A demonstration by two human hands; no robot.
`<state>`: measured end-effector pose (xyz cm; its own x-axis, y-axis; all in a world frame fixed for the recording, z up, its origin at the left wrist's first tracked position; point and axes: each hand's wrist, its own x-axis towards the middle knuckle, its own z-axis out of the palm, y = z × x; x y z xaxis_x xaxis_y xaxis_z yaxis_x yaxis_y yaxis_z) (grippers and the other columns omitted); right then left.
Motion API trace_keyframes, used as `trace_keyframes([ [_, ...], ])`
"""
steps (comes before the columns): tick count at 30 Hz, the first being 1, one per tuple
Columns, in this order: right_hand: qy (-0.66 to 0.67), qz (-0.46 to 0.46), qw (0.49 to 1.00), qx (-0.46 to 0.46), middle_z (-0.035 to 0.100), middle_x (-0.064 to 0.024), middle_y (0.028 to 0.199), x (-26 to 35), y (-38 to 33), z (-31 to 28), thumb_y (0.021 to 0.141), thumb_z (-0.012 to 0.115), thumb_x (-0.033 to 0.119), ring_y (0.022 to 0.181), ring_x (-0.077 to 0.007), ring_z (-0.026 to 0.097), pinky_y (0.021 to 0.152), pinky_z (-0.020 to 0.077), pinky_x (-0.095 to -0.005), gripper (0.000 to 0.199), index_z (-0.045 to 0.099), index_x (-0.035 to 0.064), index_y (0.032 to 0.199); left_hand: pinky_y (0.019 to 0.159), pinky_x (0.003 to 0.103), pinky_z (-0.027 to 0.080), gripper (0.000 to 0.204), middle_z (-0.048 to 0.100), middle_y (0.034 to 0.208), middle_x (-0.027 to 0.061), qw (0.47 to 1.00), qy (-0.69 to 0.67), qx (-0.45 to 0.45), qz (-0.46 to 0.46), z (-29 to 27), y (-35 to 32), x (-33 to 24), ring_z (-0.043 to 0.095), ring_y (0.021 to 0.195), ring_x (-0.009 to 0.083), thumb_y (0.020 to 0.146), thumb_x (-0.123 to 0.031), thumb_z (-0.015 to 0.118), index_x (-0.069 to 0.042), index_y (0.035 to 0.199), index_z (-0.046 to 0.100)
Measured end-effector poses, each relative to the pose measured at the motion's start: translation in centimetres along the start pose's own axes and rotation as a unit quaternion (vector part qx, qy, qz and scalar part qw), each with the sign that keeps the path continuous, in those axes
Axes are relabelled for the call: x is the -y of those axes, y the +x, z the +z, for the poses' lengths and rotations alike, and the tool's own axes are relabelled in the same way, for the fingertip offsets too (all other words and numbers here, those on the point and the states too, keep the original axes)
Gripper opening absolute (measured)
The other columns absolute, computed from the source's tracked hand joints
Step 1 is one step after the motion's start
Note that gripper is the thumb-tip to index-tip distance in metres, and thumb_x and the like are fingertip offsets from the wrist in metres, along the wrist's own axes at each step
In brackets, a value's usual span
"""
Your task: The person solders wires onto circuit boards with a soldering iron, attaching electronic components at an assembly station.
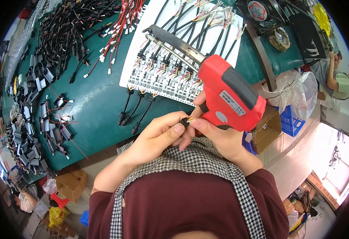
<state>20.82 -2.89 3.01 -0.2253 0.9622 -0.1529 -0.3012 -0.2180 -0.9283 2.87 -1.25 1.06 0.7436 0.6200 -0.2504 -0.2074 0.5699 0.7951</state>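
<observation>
My right hand [218, 133] grips a red pistol-shaped soldering gun [226, 93]; its long metal tip [170, 42] points up and left over a white circuit panel [162, 83]. My left hand [162, 135] pinches a small black cable end [185, 122] with coloured wire tips, held against the right hand's fingers just below the gun's grip. Many black cables with coloured wires [198, 28] are attached along the white panel. Three black cables [136, 109] hang off its near edge onto the green table [98, 99].
Piles of black cables [68, 28] and red-and-white wire leads [118, 28] lie at the far left. Black small parts [31, 119] are stacked along the left edge. A fan [260, 12], a plastic bag [296, 89], a blue crate [288, 121] and another person [338, 77] are on the right.
</observation>
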Motion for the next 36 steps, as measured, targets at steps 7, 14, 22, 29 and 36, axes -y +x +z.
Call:
trace_keyframes([
  [7, 0.09, 0.024, 0.995, 0.022, 0.059, -0.0105, 0.085, -0.3, 0.0, -0.4, 0.085, 0.053, -0.003, 0.07, -0.0166, 0.062, 0.062, 0.0525, -0.0281, 0.029, 0.044, -0.0028, 0.113, 0.058, 0.021, 0.035, 0.033, 0.048, 0.071, 0.001, 0.997, 0.08, -0.007, 0.018, 0.5, -0.1, 0.3, 0.043, 0.065, 0.0077, 0.099, -0.028, 0.037, 0.001, 0.097, 0.052],
  [14, 0.034, 0.063, 0.997, 0.018, 0.058, -0.0118, 0.1, -0.7, -0.7, -0.8, 0.081, 0.058, -0.006, 0.081, -0.0129, 0.06, 0.073, 0.0501, -0.0259, 0.057, 0.033, 0.0003, 0.132, 0.06, 0.023, 0.037, 0.034, 0.046, 0.067, 0.0018, 0.996, 0.014, 0.04, -0.079, -0.1, -0.3, -0.6, 0.043, 0.065, 0.0092, 0.099, -0.028, 0.035, 0.001, 0.094, 0.053],
  [22, -0.123, -0.133, 0.983, -0.034, 0.053, -0.011, 0.106, -1.5, -0.4, -0.2, 0.075, 0.065, -0.004, 0.084, -0.0167, 0.062, 0.077, 0.0498, -0.0303, 0.064, 0.03, -0.0013, 0.129, 0.059, 0.022, 0.035, 0.023, 0.047, 0.074, 0.0014, 0.989, 0.124, -0.054, 0.064, 0.5, 0.2, 1.1, 0.04, 0.066, 0.0072, 0.098, -0.022, 0.038, -0.002, 0.103, 0.048],
  [29, -0.129, -0.121, 0.978, -0.105, 0.058, -0.0071, 0.091, -1.3, -0.5, 1.0, 0.079, 0.062, -0.003, 0.081, -0.0124, 0.06, 0.073, 0.0466, -0.0239, 0.035, 0.044, 0.0008, 0.11, 0.065, 0.023, 0.04, 0.017, 0.052, 0.078, 0.0037, 1.0, -0.014, 0.01, 0.0, -0.1, -0.4, 0.6, 0.047, 0.071, 0.0086, 0.096, -0.015, 0.041, -0.001, 0.102, 0.048],
  [36, -0.14, 0.005, 0.987, -0.073, 0.053, -0.0135, 0.105, -0.3, -0.4, 0.6, 0.079, 0.057, -0.008, 0.081, -0.0121, 0.06, 0.075, 0.0487, -0.0258, 0.079, 0.008, -0.0009, 0.14, 0.055, 0.029, 0.047, 0.03, 0.06, 0.076, 0.0108, 0.846, 0.422, -0.188, 0.266, 0.9, 0.0, 0.0, 0.059, 0.063, 0.0235, 0.073, 0.001, 0.068, 0.0, 0.1, 0.055],
])
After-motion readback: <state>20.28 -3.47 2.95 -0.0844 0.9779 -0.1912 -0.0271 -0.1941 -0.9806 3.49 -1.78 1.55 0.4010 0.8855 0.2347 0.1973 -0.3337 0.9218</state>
